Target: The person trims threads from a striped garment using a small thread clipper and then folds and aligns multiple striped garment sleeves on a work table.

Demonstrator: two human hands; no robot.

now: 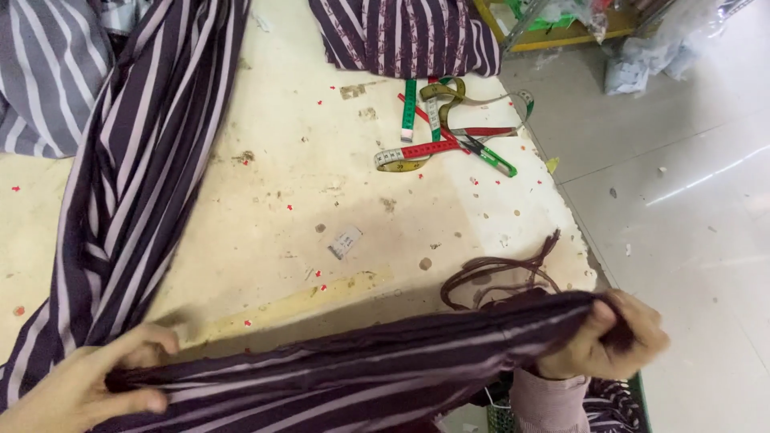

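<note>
Seen from above through a head-worn camera, a length of dark purple striped fabric (353, 365) is held stretched between two bare hands across the near edge of a cream-coloured worktop (273, 200). At the lower left, the left hand (96, 381) is closed on one end of the gathered cloth, with the fingers curled over the folds and the thumb pressed beneath. At the lower right, past the worktop's corner, the right hand (613, 337) is clenched tightly around the other bunched end, and a pink sleeve (549, 405) is visible at its wrist. From the left hand the same fabric is carried up and away in a long twisted band toward the upper left of the view, where it is laid over the worktop. A loop of thin dark cord (497, 273) is seen just behind the stretched cloth, near the right hand. Farther back, well apart from both hands, a tangle of measuring tapes (437, 132) in green, red and yellow is spread on the worktop. A small printed paper label (345, 242) is lying near the middle of the stained surface, which is dotted with small red specks. A second piece of striped purple cloth (401, 36) is draped at the far edge, and grey striped cloth (44, 72) is piled in the upper left corner. Pale floor tiles (682, 184) are shown to the right.
</note>
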